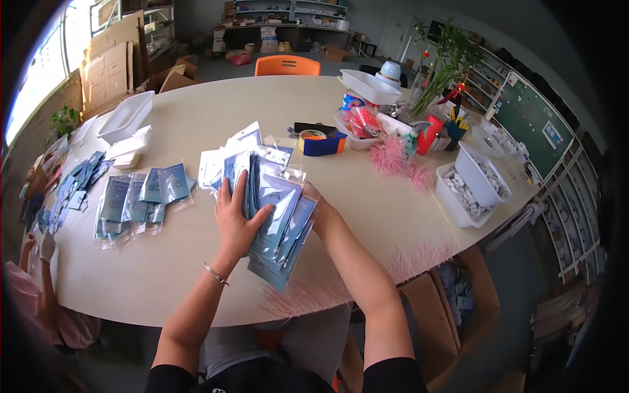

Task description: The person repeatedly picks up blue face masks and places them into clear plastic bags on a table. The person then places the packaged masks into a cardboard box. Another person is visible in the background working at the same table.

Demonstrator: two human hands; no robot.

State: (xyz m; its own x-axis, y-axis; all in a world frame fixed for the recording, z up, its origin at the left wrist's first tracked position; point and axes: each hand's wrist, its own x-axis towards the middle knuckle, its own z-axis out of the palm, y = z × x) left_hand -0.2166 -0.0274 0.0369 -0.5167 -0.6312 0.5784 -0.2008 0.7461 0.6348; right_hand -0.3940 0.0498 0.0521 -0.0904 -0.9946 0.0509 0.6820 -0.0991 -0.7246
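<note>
My left hand [237,219] lies flat on top of a fanned stack of clear plastic packets with blue cards [280,223], fingers spread and pressing down. My right hand [313,203] is mostly hidden under the right side of that stack and grips it from beneath. More of the same packets [226,164] lie spread on the table just beyond the stack. Another overlapping row of blue packets [141,196] lies to the left.
The round beige table [216,105] carries a white tray [128,116] at far left, a tape roll in a blue dispenser [320,141], pink fluffy pieces [396,160], white bins [475,180] at right and a cluttered cluster with a plant. An open cardboard box [452,308] stands below right. Another person's arm [39,262] is at left.
</note>
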